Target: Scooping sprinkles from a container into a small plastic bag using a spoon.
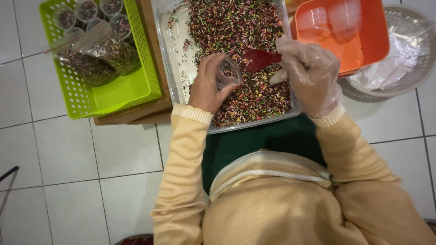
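White floor tiles (68,149) lay under a clear tray (175,54) of multicoloured sprinkles (236,27). Over it the gloved right hand (311,75) gripped a red scoop (261,59), fingers curled; the left hand (209,84) pinched a small clear cup (228,72).

A clear plastic tub of multicoloured sprinkles (236,27) sits centre; a green plastic basket (113,93) of filled cups lies left, an orange plastic tray (368,41) right.

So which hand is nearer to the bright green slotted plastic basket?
Left. The bare left hand, holding a small clear plastic cup, is over the tray's side closest to the green basket. The gloved right hand, holding a red spoon, is farther away, beside the orange container.
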